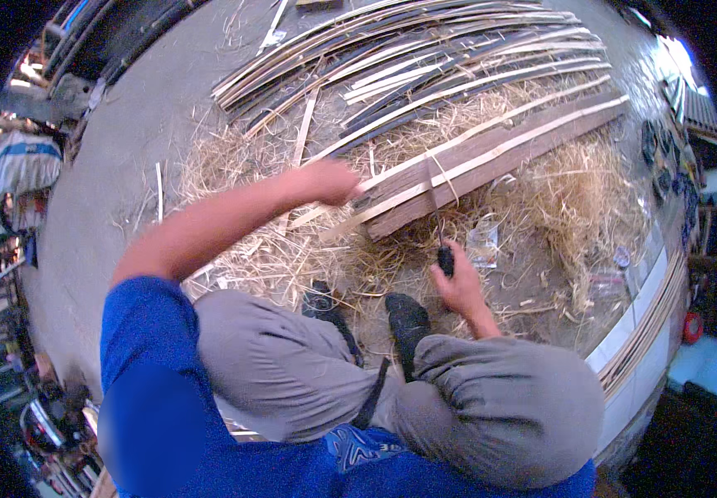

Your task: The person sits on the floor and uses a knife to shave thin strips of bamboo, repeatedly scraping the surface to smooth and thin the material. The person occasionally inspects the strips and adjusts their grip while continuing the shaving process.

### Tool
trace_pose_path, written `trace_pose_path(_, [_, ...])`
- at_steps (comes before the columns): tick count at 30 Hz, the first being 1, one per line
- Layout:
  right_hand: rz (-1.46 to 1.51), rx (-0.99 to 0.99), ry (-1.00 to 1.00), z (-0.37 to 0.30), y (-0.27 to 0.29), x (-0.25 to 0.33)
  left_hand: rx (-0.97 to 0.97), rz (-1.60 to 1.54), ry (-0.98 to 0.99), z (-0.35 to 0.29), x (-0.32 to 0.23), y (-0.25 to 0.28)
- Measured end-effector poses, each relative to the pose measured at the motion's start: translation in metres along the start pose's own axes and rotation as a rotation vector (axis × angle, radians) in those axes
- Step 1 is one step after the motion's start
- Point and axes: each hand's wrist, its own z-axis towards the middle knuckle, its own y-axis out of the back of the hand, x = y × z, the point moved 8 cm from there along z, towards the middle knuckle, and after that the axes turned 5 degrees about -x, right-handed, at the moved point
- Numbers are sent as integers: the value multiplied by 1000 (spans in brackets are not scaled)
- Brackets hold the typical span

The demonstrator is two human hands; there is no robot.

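My right hand (pixel 461 282) is closed around the black handle of a knife (pixel 445 261). Its thin blade reaches away from me across a pale bamboo-like strip (pixel 499 149) lying along a brown wooden plank (pixel 408 217). A thin curled shaving (pixel 445 178) stands up beside the blade. My left hand (pixel 332 183) is closed near the plank's left end, next to a second pale strip (pixel 491 133). Whatever its fingers hold is hidden. The plank lies at a slant over a heap of straw-like shavings (pixel 574 199).
Beyond the plank lie several long pale and dark strips (pixel 425 50). Shavings cover the concrete floor around my shoes (pixel 408 324). A bundle of thin strips (pixel 645 324) leans along a white tiled ledge at right. A white-and-blue sack (pixel 26 164) stands far left.
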Motion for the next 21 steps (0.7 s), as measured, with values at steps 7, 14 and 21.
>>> trace_pose_path(7, [-242, 103, 85, 9, -4, 10, -229, -1060, 290, -67, -29, -90])
trace_pose_path(14, [-341, -51, 142, 18, 16, -7, -438, -1568, 351, -62, -42, -116])
trace_pose_path(21, [-203, 64, 91, 24, 25, 25, -309, -1456, 442, -51, -31, -118])
